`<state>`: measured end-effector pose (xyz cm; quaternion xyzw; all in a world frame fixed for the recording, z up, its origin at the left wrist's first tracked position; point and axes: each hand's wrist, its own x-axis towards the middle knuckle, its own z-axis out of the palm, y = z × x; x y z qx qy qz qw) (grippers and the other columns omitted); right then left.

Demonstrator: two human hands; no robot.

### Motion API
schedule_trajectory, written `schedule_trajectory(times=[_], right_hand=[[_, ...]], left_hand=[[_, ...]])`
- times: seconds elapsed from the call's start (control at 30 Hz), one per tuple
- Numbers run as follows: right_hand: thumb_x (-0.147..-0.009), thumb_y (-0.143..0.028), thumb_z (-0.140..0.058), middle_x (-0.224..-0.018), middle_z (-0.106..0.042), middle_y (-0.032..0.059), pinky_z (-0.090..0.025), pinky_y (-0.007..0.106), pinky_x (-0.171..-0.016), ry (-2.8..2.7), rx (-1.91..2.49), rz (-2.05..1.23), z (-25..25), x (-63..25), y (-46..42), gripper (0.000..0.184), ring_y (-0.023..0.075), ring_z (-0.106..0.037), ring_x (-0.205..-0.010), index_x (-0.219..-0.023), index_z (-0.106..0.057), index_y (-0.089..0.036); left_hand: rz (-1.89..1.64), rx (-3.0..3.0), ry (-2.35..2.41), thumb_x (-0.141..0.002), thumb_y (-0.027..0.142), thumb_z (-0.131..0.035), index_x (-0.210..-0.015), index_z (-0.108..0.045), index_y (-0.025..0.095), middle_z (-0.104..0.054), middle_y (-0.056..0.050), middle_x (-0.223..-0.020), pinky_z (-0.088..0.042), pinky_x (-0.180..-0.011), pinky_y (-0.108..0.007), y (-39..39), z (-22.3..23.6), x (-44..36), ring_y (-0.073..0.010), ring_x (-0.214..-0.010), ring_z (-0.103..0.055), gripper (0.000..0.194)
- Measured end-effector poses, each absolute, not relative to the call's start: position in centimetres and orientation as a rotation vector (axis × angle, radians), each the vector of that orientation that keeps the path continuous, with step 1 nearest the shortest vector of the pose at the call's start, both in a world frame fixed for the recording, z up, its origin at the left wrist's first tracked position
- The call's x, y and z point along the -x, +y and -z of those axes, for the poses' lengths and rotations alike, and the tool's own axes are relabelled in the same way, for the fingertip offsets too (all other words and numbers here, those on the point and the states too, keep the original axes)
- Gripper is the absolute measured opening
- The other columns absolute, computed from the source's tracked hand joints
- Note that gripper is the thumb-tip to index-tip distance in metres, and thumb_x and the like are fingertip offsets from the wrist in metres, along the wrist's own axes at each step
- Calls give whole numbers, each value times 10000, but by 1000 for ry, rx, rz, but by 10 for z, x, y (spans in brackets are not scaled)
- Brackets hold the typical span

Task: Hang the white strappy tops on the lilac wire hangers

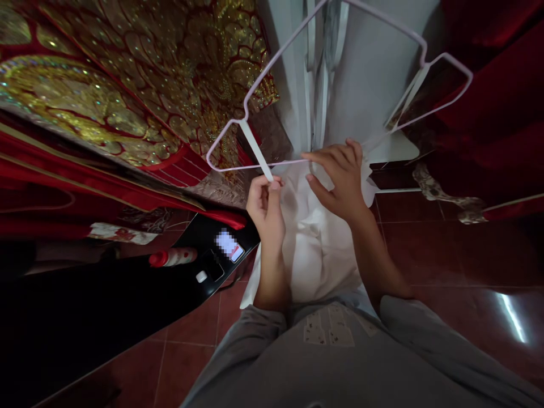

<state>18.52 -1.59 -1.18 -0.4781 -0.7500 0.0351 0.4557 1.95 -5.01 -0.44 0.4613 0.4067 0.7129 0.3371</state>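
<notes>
A pale pink clothes hanger (pixel 285 55) hangs in front of me, with a white strap looped over each of its side notches. The left-hand strap (pixel 256 148) runs down past the hanger's bottom bar to my left hand (pixel 267 205), whose thumb and fingers pinch its lower end. My right hand (pixel 338 175) is spread over the middle, its index fingertip at the bottom bar and its thumb apart. Under both hands a white garment (pixel 325 249) hangs down in loose folds. The second strap (pixel 410 93) slants down on the right, its lower end hard to make out.
Red garments with gold sequins (pixel 140 85) hang on the left, and dark red cloth (pixel 501 107) on the right. A black table (pixel 106 306) at lower left bears a red-capped bottle (pixel 173 258), a lit phone (pixel 229 245), a dark phone (pixel 212 265) and a small white case (pixel 201 276).
</notes>
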Motion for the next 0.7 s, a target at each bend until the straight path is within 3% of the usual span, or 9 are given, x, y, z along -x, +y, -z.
schedule_trajectory(times=[0.1, 0.2, 0.27, 0.33, 0.43, 0.57, 0.7], right_hand=[[-1068, -477, -505, -1199, -760, 59, -327, 621, -1324, -1824, 1173, -78, 15, -185, -16, 375, 278, -663, -1231, -1356, -715, -359], [-1066, -444, -506, -1179, -763, 58, -309, 624, -1331, -1809, 1172, -101, 15, -186, -21, 356, 278, -667, -1228, -1332, -729, -363], [-1063, -446, -510, -1196, -763, 60, -294, 628, -1339, -1812, 1183, -123, 14, -185, -25, 361, 281, -665, -1235, -1336, -727, -355], [-1061, -453, -511, -1221, -760, 59, -283, 626, -1351, -1817, 1203, -134, 11, -182, -30, 372, 280, -661, -1243, -1352, -719, -349], [-1061, -445, -516, -1214, -762, 48, -309, 603, -1352, -1815, 1208, -114, 9, -176, -33, 362, 267, -663, -1232, -1348, -718, -355], [-1064, -420, -516, -1209, -762, 52, -360, 594, -1329, -1804, 1184, -85, 11, -174, -31, 348, 266, -667, -1241, -1337, -722, -356], [-1070, -424, -497, -1210, -765, 59, -351, 621, -1329, -1793, 1196, -63, 16, -175, -27, 352, 276, -671, -1251, -1318, -739, -358]], left_hand=[[-1843, -1112, 882, -994, 358, -796, -927, -803, 246, -694, 0, -821, -327, -512, -251, -46, -23, -14, -97, -538, -433, 131], [-1873, -1043, 700, -951, 399, -805, -932, -815, 271, -713, -25, -878, -184, -436, -305, -29, -45, 3, -114, -487, -276, 129], [-1872, -953, 613, -1034, 383, -660, -1051, -806, 287, -765, -34, -1050, -256, -447, -328, -16, -49, 20, -126, -501, -292, 175], [-1928, -869, 639, -1117, 354, -520, -1144, -768, 292, -784, -35, -1255, -328, -496, -335, -7, -45, 36, -125, -548, -410, 257], [-2023, -853, 787, -1166, 394, -372, -1185, -737, 289, -764, -46, -1420, -317, -496, -333, -9, -28, 49, -100, -544, -452, 381], [-2207, -828, 1037, -1094, 336, -485, -1238, -709, 310, -731, -31, -1482, -265, -445, -301, -21, -3, 41, -83, -534, -422, 267], [-2209, -858, 1014, -1030, 220, -575, -1171, -737, 312, -735, 13, -1415, -259, -482, -270, -22, 7, 17, -85, -681, -532, 235]])
